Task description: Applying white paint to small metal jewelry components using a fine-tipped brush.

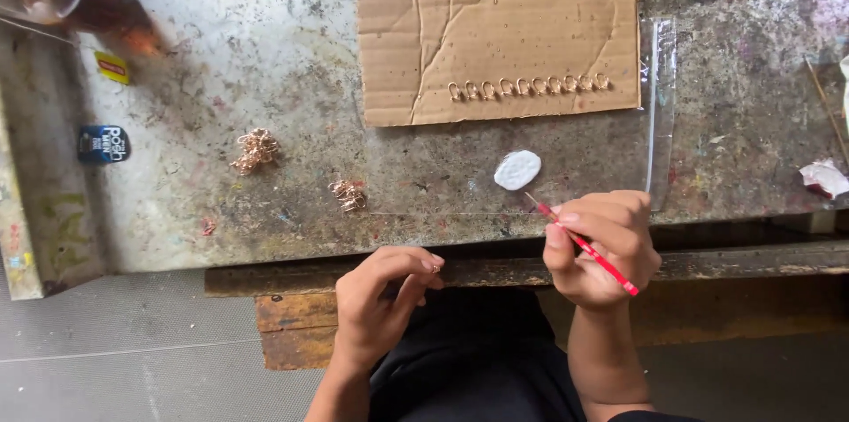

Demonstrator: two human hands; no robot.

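Pinching a small rose-gold metal ring (435, 268) in the left hand (382, 298), low at six o'clock off the stained grey surface (265, 77); gripping a thin red brush (585, 247) in the right hand (603, 249), tip toward the white paste dab (517, 169) at twelve. Best loaded lightly, ring steadied close.

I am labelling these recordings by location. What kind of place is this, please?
Probably a small craft or jewellery workshop: a paint-stained workbench, a row of metal rings on cardboard, and a thin red brush in the right hand.
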